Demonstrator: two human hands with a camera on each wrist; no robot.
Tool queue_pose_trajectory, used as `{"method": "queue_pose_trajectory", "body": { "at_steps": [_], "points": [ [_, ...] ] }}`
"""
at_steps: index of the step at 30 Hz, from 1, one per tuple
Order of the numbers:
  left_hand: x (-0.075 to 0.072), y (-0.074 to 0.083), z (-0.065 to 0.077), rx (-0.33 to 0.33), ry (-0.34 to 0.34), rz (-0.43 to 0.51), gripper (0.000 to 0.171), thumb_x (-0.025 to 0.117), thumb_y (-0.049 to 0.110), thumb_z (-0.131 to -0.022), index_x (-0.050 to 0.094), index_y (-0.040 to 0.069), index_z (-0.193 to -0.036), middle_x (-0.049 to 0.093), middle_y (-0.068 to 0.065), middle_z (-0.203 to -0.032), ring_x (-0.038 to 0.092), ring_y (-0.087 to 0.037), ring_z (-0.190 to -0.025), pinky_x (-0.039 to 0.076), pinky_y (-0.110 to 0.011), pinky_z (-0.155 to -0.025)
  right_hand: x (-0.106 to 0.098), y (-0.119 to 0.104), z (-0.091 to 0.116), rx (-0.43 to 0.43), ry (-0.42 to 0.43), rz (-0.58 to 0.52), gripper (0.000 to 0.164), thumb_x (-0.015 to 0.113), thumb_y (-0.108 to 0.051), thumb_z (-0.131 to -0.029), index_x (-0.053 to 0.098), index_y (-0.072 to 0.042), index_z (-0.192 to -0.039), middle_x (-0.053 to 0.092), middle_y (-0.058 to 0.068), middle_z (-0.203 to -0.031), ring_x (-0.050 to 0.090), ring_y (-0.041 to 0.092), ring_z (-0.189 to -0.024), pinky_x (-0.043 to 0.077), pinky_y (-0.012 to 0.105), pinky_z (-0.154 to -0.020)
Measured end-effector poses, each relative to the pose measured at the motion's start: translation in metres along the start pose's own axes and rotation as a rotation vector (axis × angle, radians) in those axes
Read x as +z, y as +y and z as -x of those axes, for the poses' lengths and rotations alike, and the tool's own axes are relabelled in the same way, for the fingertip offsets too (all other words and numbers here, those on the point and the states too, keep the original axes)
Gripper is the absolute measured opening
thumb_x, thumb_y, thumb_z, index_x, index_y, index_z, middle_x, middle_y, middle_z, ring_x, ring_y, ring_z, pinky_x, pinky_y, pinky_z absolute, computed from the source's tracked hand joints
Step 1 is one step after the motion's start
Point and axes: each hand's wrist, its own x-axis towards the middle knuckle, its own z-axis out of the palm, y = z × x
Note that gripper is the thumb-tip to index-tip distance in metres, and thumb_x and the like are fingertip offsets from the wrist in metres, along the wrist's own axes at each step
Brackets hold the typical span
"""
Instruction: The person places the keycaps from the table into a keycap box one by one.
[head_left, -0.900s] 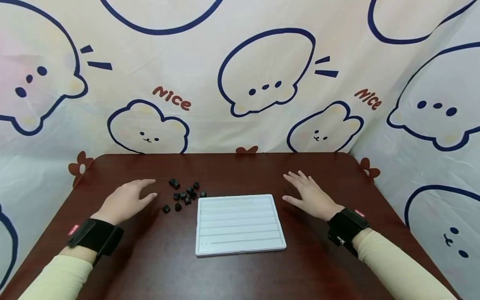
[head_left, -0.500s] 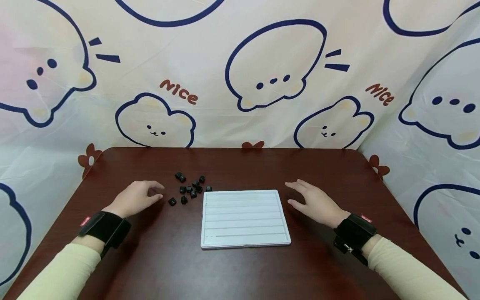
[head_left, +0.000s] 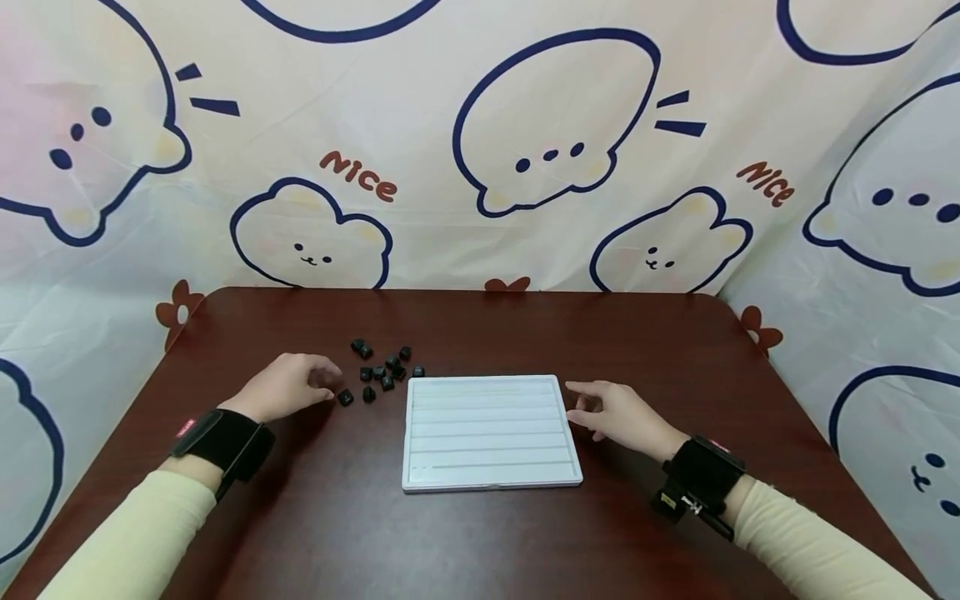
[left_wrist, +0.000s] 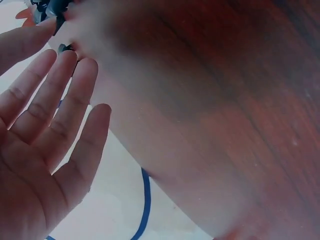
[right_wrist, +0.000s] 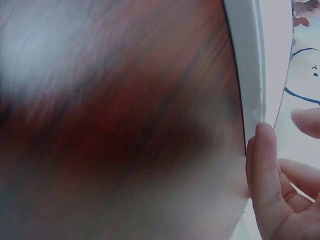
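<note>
Several small black cube-like pieces (head_left: 378, 373) lie in a loose cluster on the dark brown table. My left hand (head_left: 288, 388) is just left of them, its fingertips beside the nearest black piece (head_left: 345, 397). In the left wrist view, the fingers are nearly straight and the thumb lies apart from them, with black pieces (left_wrist: 59, 7) beyond the tips. A white ridged board (head_left: 491, 433) lies flat to the right of the cluster. My right hand (head_left: 626, 417) is at its right edge; in the right wrist view, a fingertip (right_wrist: 265, 132) meets the white side of the board (right_wrist: 248, 65).
The brown table (head_left: 337, 533) stretches around the board and pieces, with rounded far corners. Behind and beside it hangs a pale cloth (head_left: 420, 233) printed with cartoon outlines. Both wrists wear black straps, and the sleeves are cream.
My left hand has moved right to the nearest black piece, its fingers bending. My right hand has come left to the board's edge. The head view has shifted slightly.
</note>
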Motion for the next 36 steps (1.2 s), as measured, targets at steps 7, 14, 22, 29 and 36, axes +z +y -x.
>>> {"method": "queue_pose_trajectory", "body": {
  "at_steps": [7, 14, 22, 29, 36],
  "points": [
    [0.001, 0.004, -0.006, 0.011, -0.013, -0.005, 0.023, 0.077, 0.001, -0.088, 0.074, 0.002, -0.111, 0.072, -0.008, -0.101, 0.064, -0.023, -0.09, 0.056, -0.046, -0.083, 0.005, 0.002, -0.002, 0.082, -0.034, -0.186, 0.062, 0.072, -0.012, -0.096, 0.044, 0.012, -0.147, 0.057, 0.01, -0.092, 0.067, 0.021, -0.078, 0.06, 0.034, -0.066],
    [0.009, 0.005, -0.009, 0.034, -0.022, -0.027, 0.025, 0.079, 0.002, -0.087, 0.073, 0.003, -0.111, 0.07, -0.007, -0.101, 0.062, -0.022, -0.089, 0.055, -0.044, -0.081, 0.013, -0.001, -0.004, 0.116, -0.05, -0.225, 0.069, 0.075, -0.009, -0.094, 0.04, 0.013, -0.149, 0.055, 0.011, -0.096, 0.065, 0.019, -0.076, 0.06, 0.034, -0.068],
    [0.013, 0.008, -0.012, 0.039, -0.013, -0.065, 0.025, 0.081, 0.006, -0.087, 0.073, 0.002, -0.111, 0.07, -0.008, -0.103, 0.064, -0.026, -0.097, 0.055, -0.048, -0.087, 0.017, -0.004, -0.005, 0.131, -0.046, -0.249, 0.073, 0.076, -0.007, -0.092, 0.038, 0.011, -0.152, 0.052, 0.013, -0.102, 0.064, 0.019, -0.075, 0.06, 0.034, -0.068],
    [0.016, 0.007, -0.011, 0.023, -0.017, -0.063, 0.021, 0.08, 0.008, -0.088, 0.074, 0.004, -0.107, 0.07, -0.005, -0.099, 0.064, -0.024, -0.095, 0.055, -0.047, -0.085, 0.02, -0.004, -0.005, 0.143, -0.065, -0.263, 0.073, 0.075, -0.004, -0.091, 0.037, 0.013, -0.151, 0.052, 0.017, -0.107, 0.065, 0.02, -0.081, 0.061, 0.036, -0.07],
    [0.019, 0.01, -0.012, 0.026, -0.026, -0.058, 0.017, 0.08, 0.008, -0.088, 0.075, 0.006, -0.105, 0.069, -0.003, -0.096, 0.062, -0.021, -0.09, 0.054, -0.044, -0.081, 0.02, -0.004, -0.006, 0.147, -0.086, -0.282, 0.071, 0.074, -0.001, -0.092, 0.037, 0.014, -0.15, 0.05, 0.017, -0.107, 0.065, 0.02, -0.084, 0.061, 0.037, -0.072]
  ]
}}
